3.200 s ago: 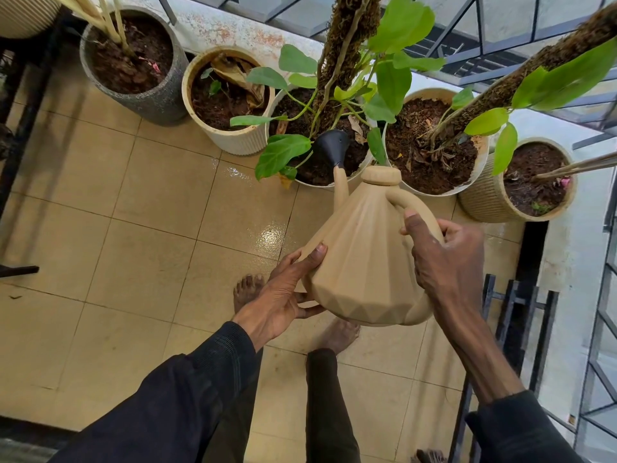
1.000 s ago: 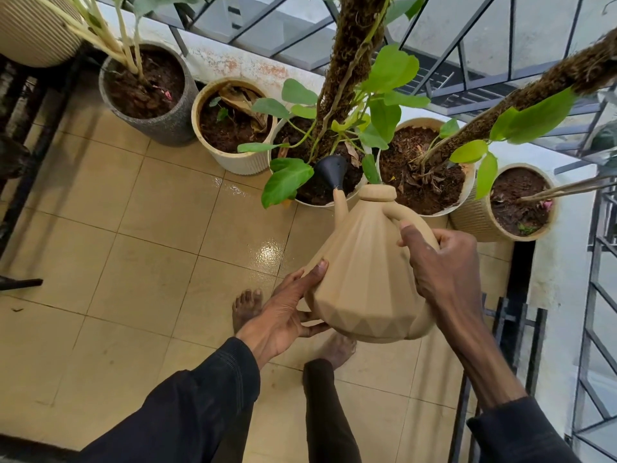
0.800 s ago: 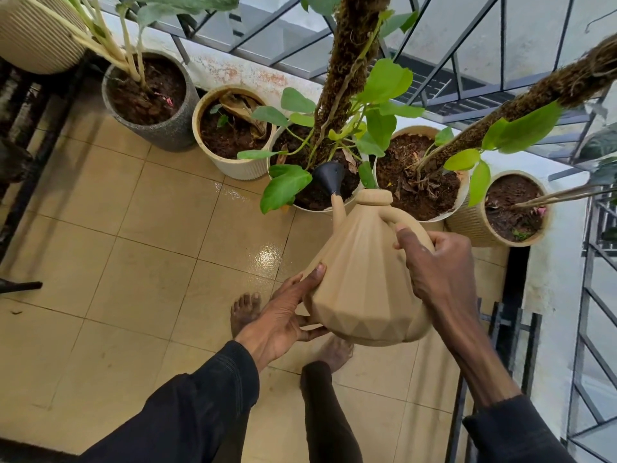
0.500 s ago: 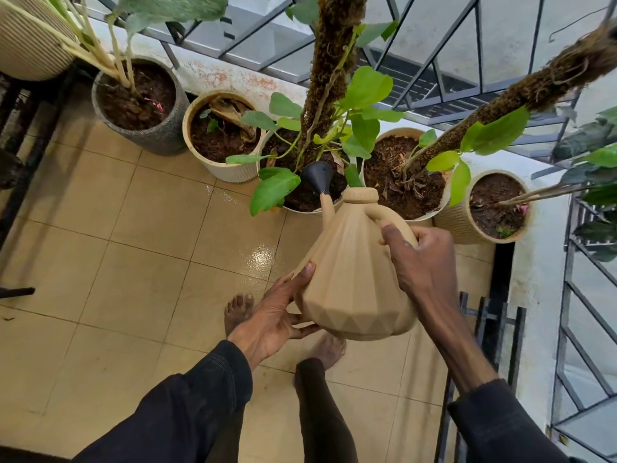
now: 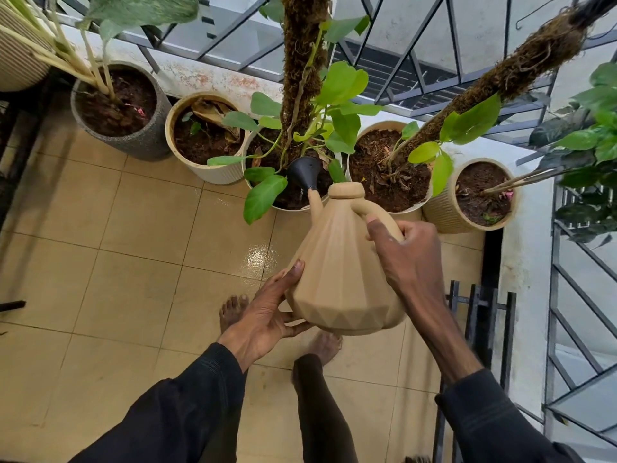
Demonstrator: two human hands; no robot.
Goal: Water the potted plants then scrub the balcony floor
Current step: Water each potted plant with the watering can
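A beige faceted watering can [image 5: 337, 272] is tilted forward, its black spout head [image 5: 303, 172] over the soil of the white middle pot [image 5: 248, 182] with a moss pole and green leaves. My right hand [image 5: 407, 259] grips the can's handle. My left hand [image 5: 267, 315] supports the can's lower left side with straight fingers. Several pots line the balcony wall: a grey one [image 5: 147, 142], a cream ribbed one [image 5: 217, 172], another white one [image 5: 409, 212] and a woven beige one [image 5: 444, 212].
The tan tiled floor [image 5: 117, 262] shines wet near the pots. My bare feet [image 5: 230, 312] stand below the can. A dark metal rack [image 5: 477, 312] stands at the right, and a metal railing [image 5: 417, 55] runs behind the pots.
My view has tipped up slightly, showing more railing. The can and both hands hold nearly the same pose over the middle pot.
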